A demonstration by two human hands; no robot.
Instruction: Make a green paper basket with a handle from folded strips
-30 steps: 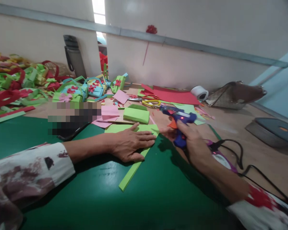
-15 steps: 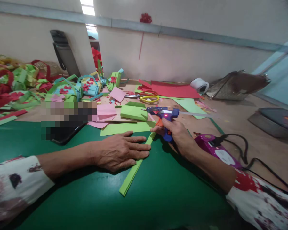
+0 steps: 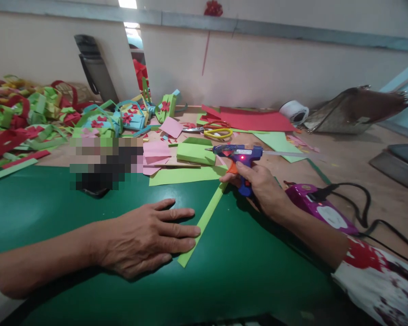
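My left hand (image 3: 149, 235) lies flat and open on the green table (image 3: 88, 213), its fingertips resting on the near end of a long light-green paper strip (image 3: 204, 222). My right hand (image 3: 261, 188) is wrapped round the grip of a blue hot-glue gun (image 3: 240, 156) with an orange trigger and a lit red lamp. The gun's nozzle points left, above the far end of the strip and a light-green paper sheet (image 3: 187, 175).
A folded green block (image 3: 195, 153), pink papers (image 3: 156, 149), scissors with yellow handles (image 3: 212, 131) and a red sheet (image 3: 255, 121) lie beyond. Paper baskets (image 3: 37, 117) pile at left. A purple device (image 3: 318, 208) with black cable sits right, a tape roll (image 3: 294, 111) farther back.
My left hand has slid back toward me along the strip. The glue gun has swung from the right toward the left, its nozzle now near the strip's far end.
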